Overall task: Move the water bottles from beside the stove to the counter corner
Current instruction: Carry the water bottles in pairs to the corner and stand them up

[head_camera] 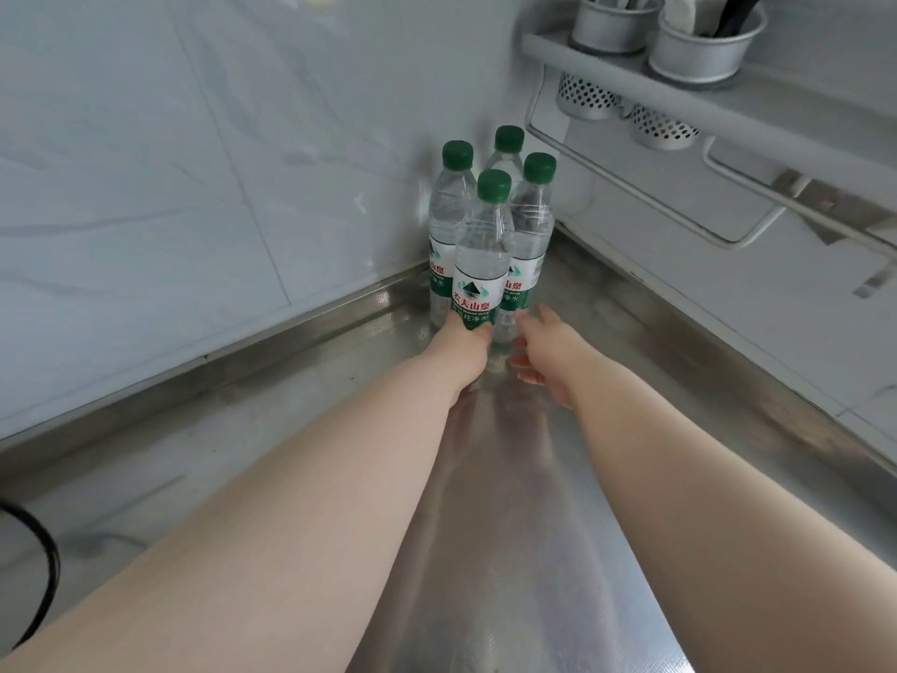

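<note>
Several clear water bottles with green caps and green-and-white labels stand upright and bunched together in the counter corner. The nearest bottle (480,264) is at the front, with others at the left (449,221), back (507,153) and right (531,225). My left hand (461,349) grips the base of the nearest bottle. My right hand (546,354) hovers just right of it with relaxed fingers, close to the right bottle's base and holding nothing.
The steel counter (558,527) meets marble-tiled walls (145,187) at the corner. A wall rack (679,89) with metal utensil cups (704,46) and a rail (655,201) hangs over the right side. A black cable (46,565) loops at the left edge.
</note>
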